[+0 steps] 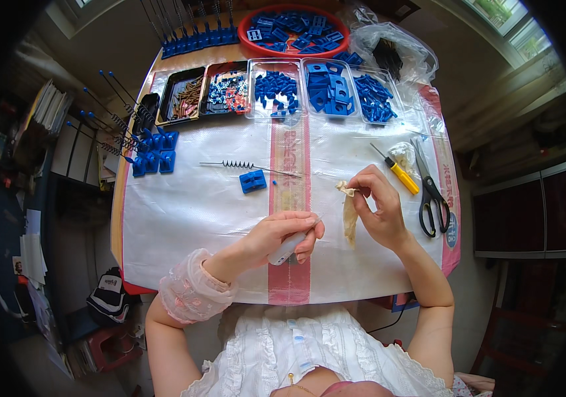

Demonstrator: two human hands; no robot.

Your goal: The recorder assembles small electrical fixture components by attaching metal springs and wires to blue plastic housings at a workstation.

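Near the front middle of the table, my left hand (273,238) is closed around a small white tube with a narrow tip (287,251), perhaps glue. To its right, my right hand (381,208) pinches a crumpled cream-coloured piece of cloth or tissue (350,225), which hangs down from the fingers. The two hands are apart. Beyond them lies a blue plastic block (253,181), with a tiny blue piece (274,182) beside it. A thin dark rod with a coiled middle (236,165) lies just past the block.
A yellow-handled screwdriver (402,177) and black scissors (432,208) lie right. Trays of screws (186,97), small metal parts (225,92) and blue parts (275,92) line the back, before a red basin (246,46). Finished-looking blue bases with coiled rods (156,152) stand left.
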